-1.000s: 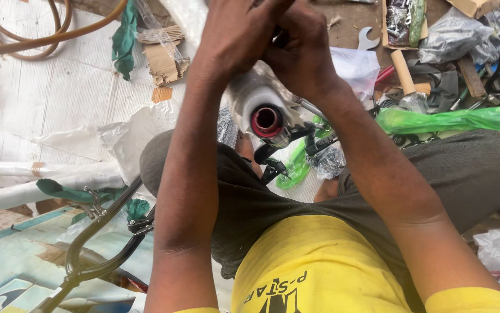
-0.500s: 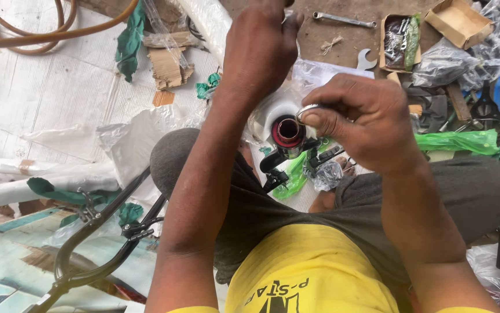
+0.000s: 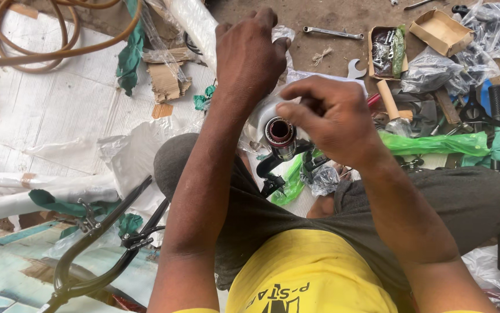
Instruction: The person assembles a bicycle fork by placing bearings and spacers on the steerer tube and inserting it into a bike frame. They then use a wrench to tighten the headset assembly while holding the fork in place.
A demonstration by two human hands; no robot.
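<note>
The open end of the metal tube (image 3: 279, 134), red-rimmed and wrapped in white plastic further along, points up toward the camera between the person's knees, so its long axis runs away from the viewer. The right hand (image 3: 331, 119) is nearer, just right of the opening, its fingers (image 3: 296, 113) curled and pinched together at the rim; whether they hold a small part, I cannot tell. The left hand (image 3: 251, 55) lies beyond the tube, fingers bent over the wrapping, with a spanner (image 3: 331, 32) on the ground further off.
</note>
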